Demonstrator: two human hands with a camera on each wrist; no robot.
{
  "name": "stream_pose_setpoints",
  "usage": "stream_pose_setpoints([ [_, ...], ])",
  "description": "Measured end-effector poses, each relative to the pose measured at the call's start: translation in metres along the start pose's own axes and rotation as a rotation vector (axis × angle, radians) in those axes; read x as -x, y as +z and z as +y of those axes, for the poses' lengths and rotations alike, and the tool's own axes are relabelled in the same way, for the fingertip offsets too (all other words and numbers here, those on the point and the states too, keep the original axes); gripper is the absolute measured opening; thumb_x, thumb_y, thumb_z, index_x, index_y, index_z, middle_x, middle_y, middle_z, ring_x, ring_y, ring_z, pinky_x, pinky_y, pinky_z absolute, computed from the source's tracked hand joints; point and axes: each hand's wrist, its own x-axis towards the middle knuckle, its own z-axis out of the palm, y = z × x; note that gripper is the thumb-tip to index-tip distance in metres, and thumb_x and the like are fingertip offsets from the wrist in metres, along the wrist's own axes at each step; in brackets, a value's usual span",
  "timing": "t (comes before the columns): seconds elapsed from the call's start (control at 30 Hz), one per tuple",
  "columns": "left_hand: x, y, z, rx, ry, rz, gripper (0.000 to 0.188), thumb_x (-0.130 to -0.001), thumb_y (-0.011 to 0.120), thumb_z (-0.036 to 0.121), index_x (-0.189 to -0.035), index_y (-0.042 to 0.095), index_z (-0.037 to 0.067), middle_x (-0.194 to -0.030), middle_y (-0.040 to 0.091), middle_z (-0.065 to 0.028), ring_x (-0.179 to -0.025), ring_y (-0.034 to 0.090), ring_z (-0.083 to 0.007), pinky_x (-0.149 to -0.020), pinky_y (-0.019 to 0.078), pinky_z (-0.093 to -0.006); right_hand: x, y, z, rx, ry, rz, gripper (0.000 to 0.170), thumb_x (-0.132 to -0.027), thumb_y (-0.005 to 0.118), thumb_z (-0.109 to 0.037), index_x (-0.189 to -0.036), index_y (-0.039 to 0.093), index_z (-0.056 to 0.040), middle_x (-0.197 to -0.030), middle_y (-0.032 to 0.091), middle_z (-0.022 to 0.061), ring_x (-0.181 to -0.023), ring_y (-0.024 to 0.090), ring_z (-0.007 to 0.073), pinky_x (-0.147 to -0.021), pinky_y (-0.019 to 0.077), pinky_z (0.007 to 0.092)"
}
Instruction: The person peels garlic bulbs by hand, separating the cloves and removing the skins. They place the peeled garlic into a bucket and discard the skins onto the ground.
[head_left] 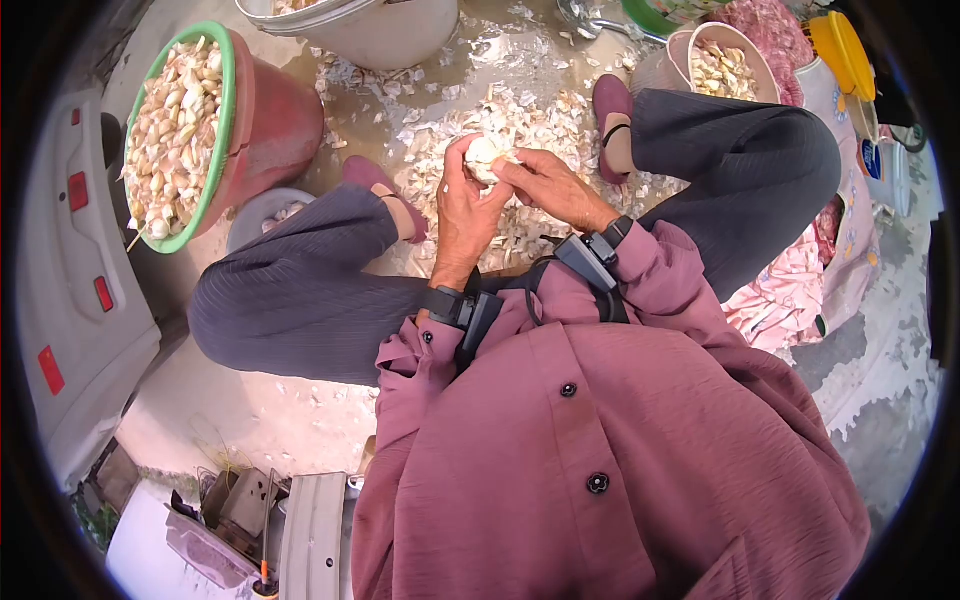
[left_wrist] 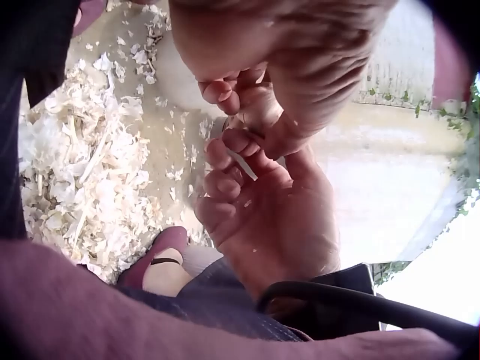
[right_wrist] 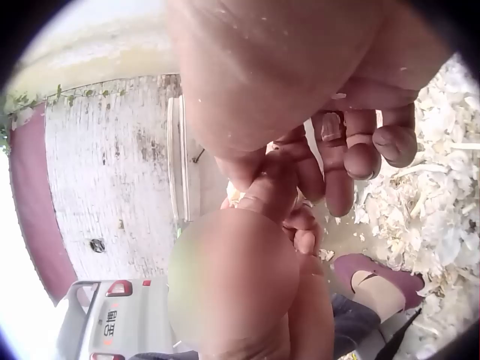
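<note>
A whitish garlic bulb (head_left: 483, 152) sits between my two hands above the floor. My left hand (head_left: 466, 215) holds it from the left, fingers curled around its far side. From the right, my right hand (head_left: 562, 190) pinches at the bulb's near side with thumb and forefinger. In the left wrist view a thin pale strip of skin (left_wrist: 246, 166) lies against the right hand's fingers (left_wrist: 221, 184). The hands hide most of the bulb in both wrist views. Below them spreads a layer of garlic peelings (head_left: 520, 120).
At the left, a red tub with a green rim (head_left: 233, 130) is heaped with garlic cloves (head_left: 175, 130). A pale bucket (head_left: 672, 62) at the back right holds more cloves. A white bucket (head_left: 385, 35) stands at the back. Shoes (head_left: 612, 110) flank the peelings.
</note>
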Motion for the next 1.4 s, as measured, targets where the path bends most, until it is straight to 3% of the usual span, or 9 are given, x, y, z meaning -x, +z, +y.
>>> stream_pose_setpoints([
  [0.2, 0.003, -0.001, 0.008, 0.088, -0.177, -0.102, 0.059, -0.084, 0.063, 0.004, -0.138, 0.038, 0.005, -0.117, 0.054, -0.0097, -0.105, 0.053, -0.0147, -0.090, 0.0454, -0.0275, -0.004, -0.004, -0.006, 0.443, -0.428, 0.393, 0.050, -0.090, 0.060, -0.047, -0.105, 0.054, -0.0003, -0.081, 0.059, 0.0131, -0.071, 0.058, 0.0256, -0.069, 0.0466, 0.0385],
  [0.23, 0.004, -0.001, 0.016, -0.064, -0.293, -0.151, 0.059, -0.085, 0.062, 0.005, -0.139, 0.037, 0.006, -0.120, 0.054, -0.0104, -0.109, 0.053, -0.0161, -0.092, 0.0452, -0.0287, -0.008, 0.000, -0.004, 0.444, -0.425, 0.397, 0.050, -0.090, 0.060, -0.047, -0.105, 0.054, -0.0003, -0.081, 0.059, 0.0131, -0.071, 0.058, 0.0256, -0.069, 0.0466, 0.0385],
  [0.33, 0.004, 0.002, -0.011, -0.013, -0.049, -0.134, 0.059, -0.088, 0.061, 0.011, -0.140, 0.035, 0.007, -0.128, 0.051, -0.0128, -0.117, 0.050, -0.0195, -0.098, 0.0408, -0.0317, -0.013, 0.006, 0.001, 0.421, -0.468, 0.165, 0.049, -0.091, 0.054, -0.049, -0.103, 0.051, -0.0010, -0.076, 0.059, 0.0234, -0.074, 0.061, 0.0412, -0.068, 0.0465, 0.0466],
  [0.77, 0.006, -0.002, -0.026, -0.079, -0.120, -0.195, 0.057, -0.093, 0.053, 0.019, -0.142, 0.030, 0.003, -0.135, 0.047, -0.0233, -0.117, 0.051, -0.0321, -0.095, 0.0413, -0.0386, -0.015, 0.007, 0.016, 0.559, -0.521, 0.120, 0.029, -0.098, 0.042, -0.023, -0.098, 0.049, 0.0055, -0.071, 0.058, 0.0245, -0.066, 0.059, 0.0438, -0.059, 0.0467, 0.0499],
  [0.9, 0.006, -0.003, -0.012, -0.060, -0.232, -0.171, 0.051, -0.091, 0.051, 0.014, -0.137, 0.032, 0.000, -0.128, 0.049, -0.0249, -0.114, 0.052, -0.0329, -0.098, 0.0396, -0.0392, -0.019, 0.005, 0.019, 0.621, -0.630, 0.155, 0.026, -0.099, 0.042, -0.021, -0.094, 0.050, 0.0031, -0.089, 0.059, 0.0229, -0.063, 0.056, 0.0393, -0.056, 0.0482, 0.0424],
  [1.0, 0.004, 0.002, -0.027, 0.079, -0.076, -0.028, 0.042, -0.089, 0.054, 0.015, -0.128, 0.040, 0.008, -0.110, 0.048, -0.0089, -0.087, 0.050, -0.0132, -0.073, 0.0440, -0.0269, -0.016, 0.007, 0.024, 0.284, -0.442, 0.171, 0.031, -0.101, 0.043, -0.029, -0.098, 0.054, 0.0002, -0.092, 0.059, 0.0152, -0.066, 0.057, 0.0267, -0.055, 0.0484, 0.0345],
  [1.07, 0.003, 0.002, -0.029, 0.028, -0.065, -0.012, 0.041, -0.088, 0.054, 0.012, -0.126, 0.040, 0.009, -0.111, 0.047, -0.0091, -0.089, 0.051, -0.0155, -0.075, 0.0448, -0.0286, -0.013, 0.006, 0.024, -0.309, -0.129, 0.073, 0.036, -0.101, 0.045, -0.036, -0.101, 0.057, -0.0030, -0.087, 0.058, 0.0063, -0.074, 0.053, 0.0142, -0.054, 0.0456, 0.0309],
  [1.3, 0.000, 0.002, -0.025, -0.240, 0.051, 0.009, 0.034, -0.089, 0.059, 0.012, -0.120, 0.046, 0.005, -0.105, 0.054, -0.0083, -0.091, 0.055, -0.0204, -0.085, 0.0454, -0.0316, -0.018, 0.008, 0.031, -0.046, -0.361, 0.095, 0.036, -0.100, 0.048, -0.038, -0.110, 0.058, -0.0039, -0.082, 0.055, -0.0002, -0.075, 0.051, 0.0065, -0.055, 0.0429, 0.0249],
  [1.4, -0.003, 0.001, -0.031, -0.166, 0.017, 0.023, 0.030, -0.093, 0.057, 0.015, -0.118, 0.048, 0.003, -0.107, 0.056, -0.0153, -0.099, 0.055, -0.0225, -0.088, 0.0437, -0.0350, -0.007, 0.006, 0.013, -0.125, -0.077, 0.022, 0.034, -0.099, 0.053, -0.034, -0.111, 0.059, -0.0030, -0.079, 0.054, 0.0001, -0.066, 0.049, 0.0061, -0.056, 0.0426, 0.0228],
])
